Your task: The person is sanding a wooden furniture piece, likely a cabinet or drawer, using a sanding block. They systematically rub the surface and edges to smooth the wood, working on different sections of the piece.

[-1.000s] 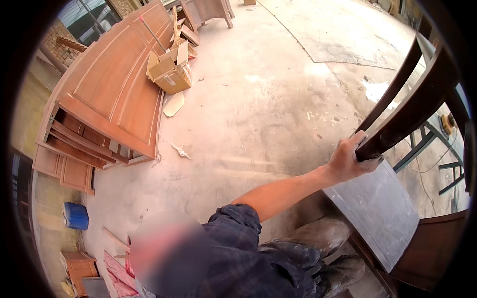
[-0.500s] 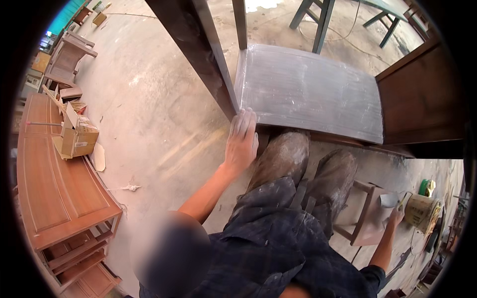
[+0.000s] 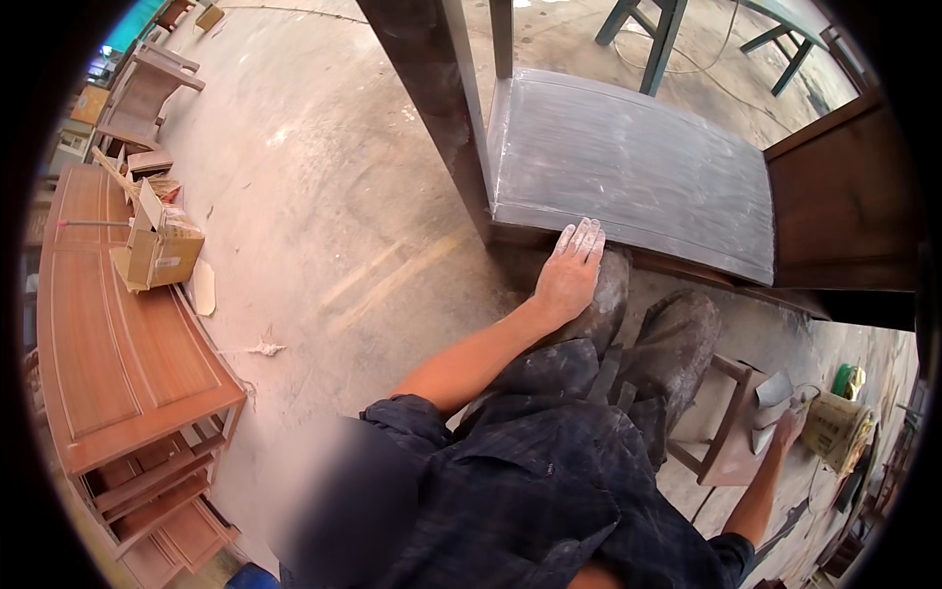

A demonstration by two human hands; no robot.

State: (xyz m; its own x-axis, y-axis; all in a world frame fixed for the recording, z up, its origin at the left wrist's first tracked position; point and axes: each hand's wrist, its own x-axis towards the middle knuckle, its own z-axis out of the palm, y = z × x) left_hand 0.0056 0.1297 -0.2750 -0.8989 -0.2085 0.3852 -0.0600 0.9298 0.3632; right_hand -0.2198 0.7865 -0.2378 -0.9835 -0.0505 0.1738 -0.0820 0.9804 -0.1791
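Note:
My left hand (image 3: pixel 574 270) lies on the front edge of a dusty grey wooden panel (image 3: pixel 628 167), its fingers stretched out and their tips white with dust. It holds nothing. The panel sits low in a dark wooden frame, with a post (image 3: pixel 442 108) rising at its left corner. Down on the right, my right hand (image 3: pixel 789 426) is at a small wooden stool (image 3: pixel 728 447), beside grey pieces of sheet (image 3: pixel 773 390) that look like sandpaper. Its fingers are too small and partly hidden to show whether they grip a piece.
A worn, pale bucket (image 3: pixel 837 432) stands just right of the stool. At left, a long reddish-brown cabinet (image 3: pixel 108 334) carries an open cardboard box (image 3: pixel 162 250). Dark green trestle legs (image 3: pixel 662 44) stand beyond the panel. My knees are close under its front edge.
My left hand has slid right along the panel's front edge, away from the corner post. My right hand stays by the stool, where more of the grey sheets shows. The view has shifted slightly.

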